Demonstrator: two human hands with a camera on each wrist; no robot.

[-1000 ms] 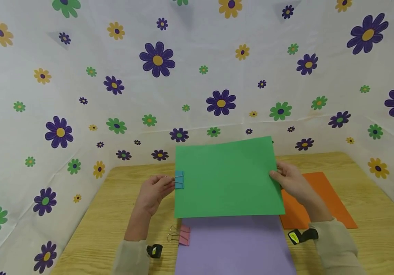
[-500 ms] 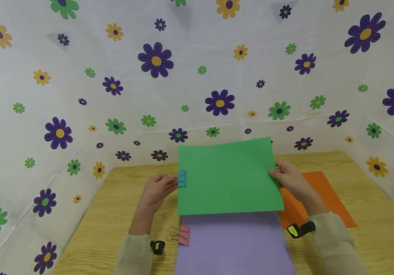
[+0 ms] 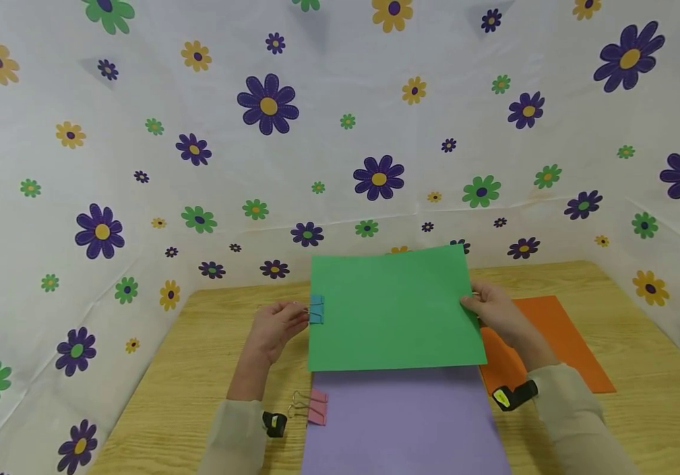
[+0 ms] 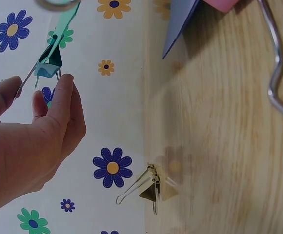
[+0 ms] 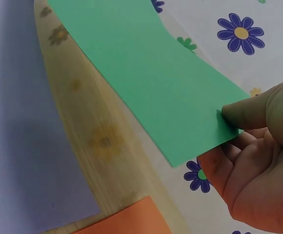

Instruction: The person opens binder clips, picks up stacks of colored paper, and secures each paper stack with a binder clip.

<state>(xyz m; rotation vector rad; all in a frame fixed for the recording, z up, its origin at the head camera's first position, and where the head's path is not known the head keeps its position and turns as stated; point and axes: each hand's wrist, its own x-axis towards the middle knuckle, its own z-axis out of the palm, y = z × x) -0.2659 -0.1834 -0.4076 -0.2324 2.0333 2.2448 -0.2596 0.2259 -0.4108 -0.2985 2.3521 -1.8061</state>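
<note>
My left hand (image 3: 272, 332) pinches the wire handles of a light blue binder clip (image 3: 316, 309). That clip sits on the left edge of a green sheet of paper (image 3: 396, 313), raised above the table. In the left wrist view the handles stand spread between thumb and fingers. At the sheet's right edge, my right hand (image 3: 498, 313) grips the paper, thumb in front and fingers behind. Below it lies a purple sheet (image 3: 405, 422) with a pink binder clip (image 3: 318, 406) on its left edge.
An orange sheet (image 3: 571, 343) lies on the wooden table (image 3: 197, 369), right of the purple one. A gold-coloured binder clip (image 4: 151, 185) stands on the table near the back in the left wrist view. Flower-patterned cloth (image 3: 209, 105) surrounds the table.
The left hand has moved right with the blue clip and the sheet's left edge. The sheet's top right corner has dropped slightly, and the right hand has shifted a little left.
</note>
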